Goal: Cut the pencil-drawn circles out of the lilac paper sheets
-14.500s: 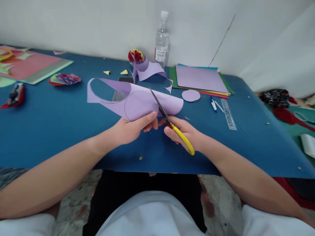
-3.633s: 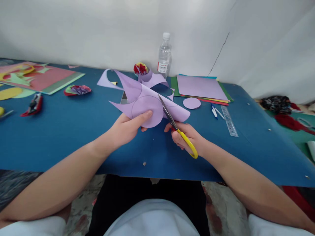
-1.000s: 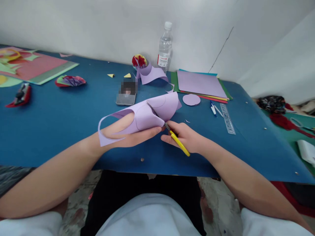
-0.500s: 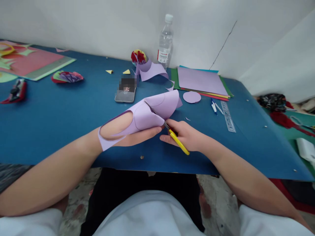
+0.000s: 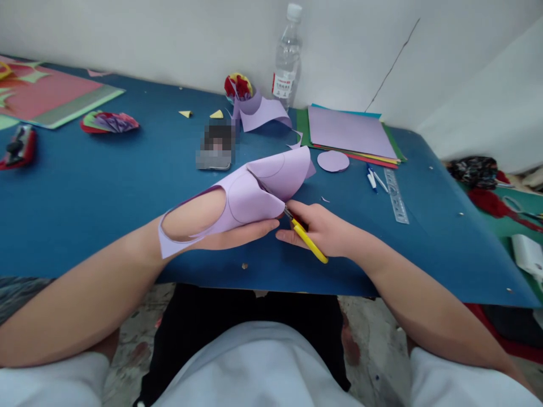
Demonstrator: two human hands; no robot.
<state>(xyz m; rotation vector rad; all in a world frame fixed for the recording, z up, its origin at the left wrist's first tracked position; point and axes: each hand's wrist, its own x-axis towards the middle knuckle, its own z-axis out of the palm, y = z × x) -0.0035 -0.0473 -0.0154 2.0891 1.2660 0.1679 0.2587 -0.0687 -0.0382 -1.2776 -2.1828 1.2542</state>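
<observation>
A sheet of purple paper [image 5: 253, 199] with drawn circle outlines curls over my left hand [image 5: 241, 234], whose thumb presses along its near edge; most of the fingers are hidden behind the sheet. A round cut-out hole in it shows my wrist. My right hand [image 5: 326, 227] grips yellow-handled scissors [image 5: 311, 242], their blades at the paper's right edge beside a slit between two outlines. How far the blades are apart is hidden. A cut purple paper disc [image 5: 333, 161] lies on the table beyond my right hand.
On the blue table [image 5: 106, 198] stand a water bottle [image 5: 287, 62] and a folded-paper ball [image 5: 238, 86]. Around them lie a phone [image 5: 217, 148], purple scraps [image 5: 265, 115], a paper stack [image 5: 350, 131], pens [image 5: 373, 180], a ruler [image 5: 396, 196] and a folded paper fan [image 5: 110, 121].
The whole view has shifted slightly, with the far objects sitting higher in the picture. Both hands keep nearly the same pose, and the slit in the paper looks much the same.
</observation>
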